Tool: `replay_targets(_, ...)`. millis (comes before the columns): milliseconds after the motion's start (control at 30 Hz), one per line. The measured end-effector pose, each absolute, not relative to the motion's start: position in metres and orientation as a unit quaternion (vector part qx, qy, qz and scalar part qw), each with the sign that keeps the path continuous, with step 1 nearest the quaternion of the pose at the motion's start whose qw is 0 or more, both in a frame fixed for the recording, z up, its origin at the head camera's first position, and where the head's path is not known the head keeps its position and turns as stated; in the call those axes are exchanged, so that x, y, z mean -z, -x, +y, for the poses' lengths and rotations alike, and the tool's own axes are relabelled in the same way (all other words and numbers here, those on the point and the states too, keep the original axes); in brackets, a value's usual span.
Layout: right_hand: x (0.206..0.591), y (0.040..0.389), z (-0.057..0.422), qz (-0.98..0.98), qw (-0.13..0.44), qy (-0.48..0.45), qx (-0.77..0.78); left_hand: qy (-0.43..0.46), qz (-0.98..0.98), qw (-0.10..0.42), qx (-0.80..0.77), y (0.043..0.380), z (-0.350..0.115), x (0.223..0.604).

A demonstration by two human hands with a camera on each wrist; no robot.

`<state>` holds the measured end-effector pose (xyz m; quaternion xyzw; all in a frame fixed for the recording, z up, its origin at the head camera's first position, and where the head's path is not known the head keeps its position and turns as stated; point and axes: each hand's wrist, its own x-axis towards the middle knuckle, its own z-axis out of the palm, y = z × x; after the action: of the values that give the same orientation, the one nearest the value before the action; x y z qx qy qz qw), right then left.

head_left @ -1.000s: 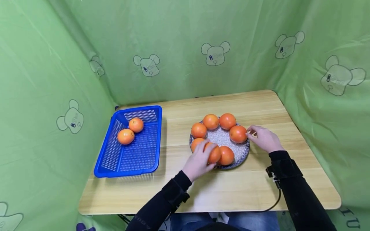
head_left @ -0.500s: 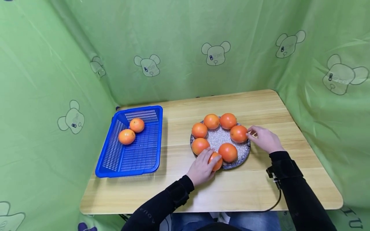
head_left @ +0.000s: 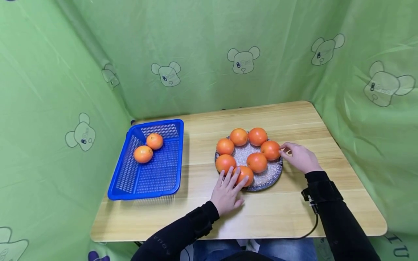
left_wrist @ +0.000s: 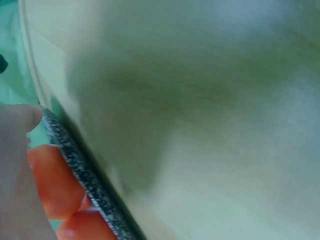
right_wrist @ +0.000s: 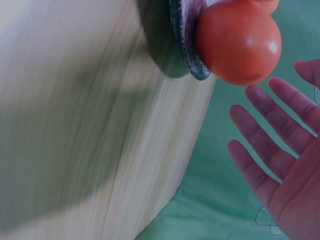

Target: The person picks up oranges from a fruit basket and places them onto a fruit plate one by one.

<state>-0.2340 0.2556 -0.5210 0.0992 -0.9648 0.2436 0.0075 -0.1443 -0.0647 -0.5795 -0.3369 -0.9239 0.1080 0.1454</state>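
On the speckled plate [head_left: 274, 175], several oranges lie in a ring. My left hand [head_left: 227, 197] is at the plate's front left, fingers spread, with fingertips on the front orange [head_left: 245, 175] and close to the left orange [head_left: 225, 164]. Another orange [head_left: 257, 162] sits further in on the plate. My right hand [head_left: 301, 157] is at the plate's right side, its fingertips right at the right-hand orange [head_left: 270, 150]. In the right wrist view its fingers [right_wrist: 265, 145] are extended and apart, just beside that orange [right_wrist: 240, 42].
A blue plastic basket [head_left: 179, 159] stands on the left of the wooden table [head_left: 199, 217], with two oranges [head_left: 143, 154] inside. Green curtains [head_left: 202, 94] enclose the table at the back and sides. A black cable [head_left: 308, 232] hangs from the right wrist.
My left hand has set the front orange down on the plate and spread its fingers. The neighbouring orange has shifted inward, toward the right-hand orange. My right hand has stayed in place.
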Motion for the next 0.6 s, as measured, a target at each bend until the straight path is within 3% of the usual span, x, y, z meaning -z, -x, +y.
replay_targets(233,0.514,0.236,0.254,-0.965,0.004,-0.100,-0.244,0.322,-0.940,0.050,-0.103,0.146,-0.070,0.539)
replay_targets(600,0.510,0.241,0.255,-0.964,0.007,-0.106,-0.243,0.309,-0.943,-0.115,-0.047,0.176,-0.110,0.438)
